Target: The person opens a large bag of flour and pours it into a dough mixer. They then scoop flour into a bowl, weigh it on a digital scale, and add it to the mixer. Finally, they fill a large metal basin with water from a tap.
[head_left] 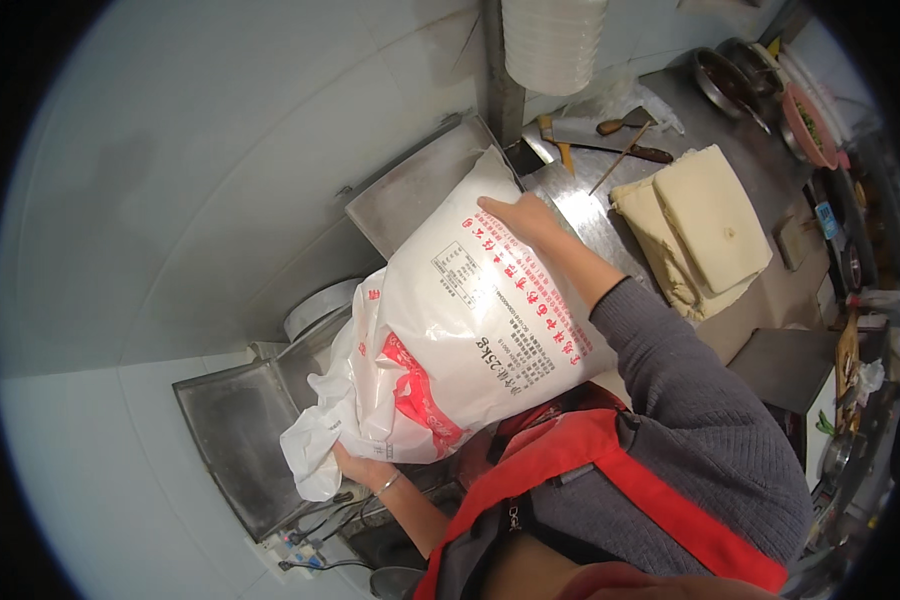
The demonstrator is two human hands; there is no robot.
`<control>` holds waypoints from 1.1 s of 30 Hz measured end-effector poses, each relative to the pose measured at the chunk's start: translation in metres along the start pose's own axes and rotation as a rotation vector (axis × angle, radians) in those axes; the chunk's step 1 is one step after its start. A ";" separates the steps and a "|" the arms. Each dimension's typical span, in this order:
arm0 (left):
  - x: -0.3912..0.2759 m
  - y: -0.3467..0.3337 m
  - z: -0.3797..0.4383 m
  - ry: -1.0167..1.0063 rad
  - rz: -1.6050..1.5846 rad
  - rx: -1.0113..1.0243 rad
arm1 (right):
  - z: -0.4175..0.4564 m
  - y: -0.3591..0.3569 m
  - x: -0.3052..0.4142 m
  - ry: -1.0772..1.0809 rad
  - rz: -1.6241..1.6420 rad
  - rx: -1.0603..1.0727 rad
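Observation:
A large white plastic sack [450,315] with red and black printing lies tilted across my front. It looks full at its broad upper part and crumpled towards the lower left. My right hand [525,219] grips its upper right side, thumb on the printed face and the other fingers mostly hidden. At the lower left, my left hand [364,466] holds the sack near its loose, gathered end [311,454]; the fingers are largely covered by the plastic. The contents are not visible. Beneath and behind the sack are a metal panel [424,191] and a white round rim [322,307].
A folded slab of dough [709,225] rests on the steel worktop to the right. Behind it are a knife [649,154], a scraper [626,121] and a brush [555,142]. Plugged cables [307,551] hang at lower left, near a dark metal panel [236,442]. Bowls [720,82] stand far right.

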State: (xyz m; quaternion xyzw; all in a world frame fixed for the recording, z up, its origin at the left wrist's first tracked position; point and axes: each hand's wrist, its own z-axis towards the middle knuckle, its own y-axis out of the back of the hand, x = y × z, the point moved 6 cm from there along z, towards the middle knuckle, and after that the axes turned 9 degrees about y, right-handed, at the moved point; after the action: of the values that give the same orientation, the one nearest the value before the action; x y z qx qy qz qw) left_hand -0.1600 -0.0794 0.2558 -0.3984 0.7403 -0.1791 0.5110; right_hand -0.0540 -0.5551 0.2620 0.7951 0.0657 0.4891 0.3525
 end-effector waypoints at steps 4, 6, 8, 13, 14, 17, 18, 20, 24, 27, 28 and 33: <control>0.005 -0.010 -0.011 0.026 -0.029 -0.064 | 0.022 -0.007 -0.009 -0.070 0.330 0.061; 0.005 -0.005 -0.016 0.023 0.016 -0.051 | 0.019 -0.008 -0.016 -0.007 0.230 -0.014; 0.003 -0.025 -0.039 0.057 -0.089 -0.102 | 0.007 0.007 -0.012 0.003 0.123 -0.031; -0.023 -0.034 -0.073 0.139 -0.022 -0.140 | -0.080 0.053 0.012 -0.094 0.638 -0.009; -0.021 -0.040 -0.074 0.142 0.048 -0.117 | -0.097 0.063 0.011 -0.095 0.728 -0.037; 0.003 -0.054 -0.073 0.138 0.177 0.034 | -0.170 0.099 -0.022 -0.025 0.895 -0.167; 0.010 -0.062 -0.071 0.134 0.211 0.105 | -0.173 0.089 -0.056 0.078 0.855 -0.232; 0.013 -0.068 -0.080 0.145 0.258 0.195 | -0.221 0.103 -0.086 0.067 0.944 -0.299; 0.013 -0.078 -0.108 0.200 0.341 0.372 | -0.343 0.134 -0.125 0.021 1.127 -0.520; 0.020 -0.094 -0.133 0.264 0.399 0.492 | -0.425 0.152 -0.159 -0.052 1.170 -0.750; 0.024 -0.096 -0.145 0.283 0.415 0.534 | -0.454 0.156 -0.174 -0.073 1.180 -0.841; 0.057 -0.128 -0.200 0.464 0.499 0.761 | -0.577 0.183 -0.207 -0.099 1.285 -1.163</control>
State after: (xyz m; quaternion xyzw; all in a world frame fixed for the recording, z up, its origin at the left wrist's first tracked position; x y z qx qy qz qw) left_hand -0.2969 -0.2309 0.3892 0.0549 0.7892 -0.3924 0.4693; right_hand -0.6791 -0.4974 0.3823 0.3921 -0.6721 0.5143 0.3607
